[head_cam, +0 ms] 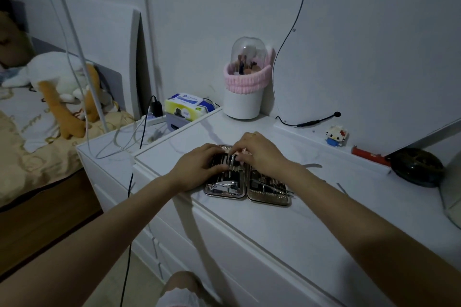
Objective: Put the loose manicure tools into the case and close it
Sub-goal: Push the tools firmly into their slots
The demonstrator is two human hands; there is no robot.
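Observation:
An open manicure case (269, 200) with a metallic rim lies flat on the white dresser top (287, 227), both halves showing rows of steel tools; a nail clipper (225, 185) sits in the near left half. My left hand (197, 169) rests on the left half with its fingers over the tools. My right hand (257, 151) reaches over the far middle of the case, fingertips pinching a thin tool there. Two loose tools lie on the dresser to the right: a curved blade (313, 166) and a thin stick (341, 188).
A white brush holder (243, 99) with a clear dome and pink band stands at the back. A small block figure (336, 135), a red lighter (369, 156) and a dark round dish (417, 167) line the right. A tissue pack (185, 106), power strip and cables crowd the left.

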